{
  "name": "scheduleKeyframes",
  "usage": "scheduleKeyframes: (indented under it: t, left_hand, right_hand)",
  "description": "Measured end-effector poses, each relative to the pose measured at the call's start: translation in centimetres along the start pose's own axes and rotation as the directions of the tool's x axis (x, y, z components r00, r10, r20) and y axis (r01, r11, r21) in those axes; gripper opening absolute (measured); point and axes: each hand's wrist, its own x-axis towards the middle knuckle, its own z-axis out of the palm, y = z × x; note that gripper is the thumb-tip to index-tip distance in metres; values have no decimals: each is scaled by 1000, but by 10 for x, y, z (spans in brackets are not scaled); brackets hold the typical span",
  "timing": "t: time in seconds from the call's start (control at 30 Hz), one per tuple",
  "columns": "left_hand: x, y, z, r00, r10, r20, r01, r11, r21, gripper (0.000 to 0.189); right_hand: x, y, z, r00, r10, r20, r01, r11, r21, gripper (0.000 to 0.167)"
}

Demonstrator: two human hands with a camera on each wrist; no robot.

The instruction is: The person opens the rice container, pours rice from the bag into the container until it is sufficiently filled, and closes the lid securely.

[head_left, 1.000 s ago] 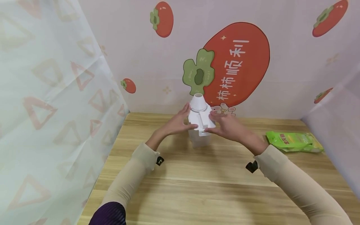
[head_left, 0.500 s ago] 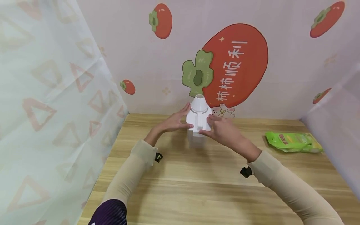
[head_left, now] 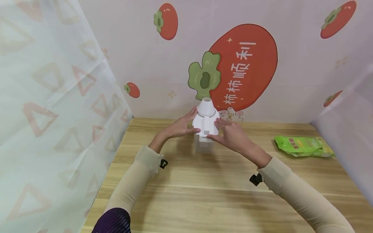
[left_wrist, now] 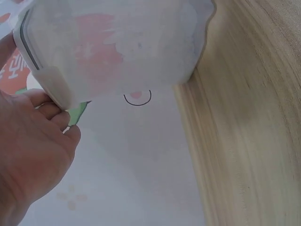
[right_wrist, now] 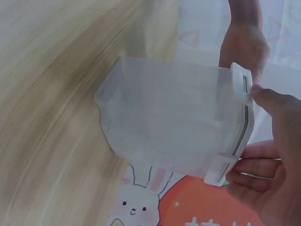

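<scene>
Grip of the person's left hand [head_left: 179, 127]: thumb and fingers are parted around the left edge of a white plastic lid [head_left: 198, 122], holding the translucent, box-shaped plastic container [head_left: 203, 146] beneath it; in the left wrist view the fingertips curl against a white side clip [left_wrist: 54, 85]. The grip of the right hand [head_left: 233, 135] holds the same lid from the other side, its thumb on a white front clip [right_wrist: 241, 81] and its fingers bent against a white right-side clip [right_wrist: 219, 170].

Between the two hands the container stands upright on the wood-grain surface [head_left: 186, 197], near its back edge. A white cone-shaped spout [head_left: 206, 108] with a round hole at the top rises from the far half of the lid, and a narrow white raised bar [head_left: 206, 125] runs along the near half.

Beige sleeves [head_left: 126, 189] cover both forearms, with dark purple fabric [head_left: 113, 222] above the left one and a small black device [head_left: 163, 163] at each wrist.

To the right, well apart from the hands, a bright green, glossy packet [head_left: 303, 146] lies flat on the surface.

Behind, a pale back wall covering [head_left: 154, 68] carries orange-red persimmon drawings [head_left: 257, 77], the largest with white Chinese characters.
</scene>
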Motion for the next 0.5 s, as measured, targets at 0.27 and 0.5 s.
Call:
scheduleKeyframes:
  t: [0.27, 0.5]
  left_hand:
    - [-2, 12, 1, 1000, -26, -5, 27, 996, 83, 107]
    - [-4, 14, 4, 999, -36, -17, 38, 993, 110, 106]
  right_hand:
    - [-4, 27, -2, 995, 84, 59, -97, 963, 252, 83]
    - [-4, 58, -6, 967, 146, 211, -220, 897, 384, 97]
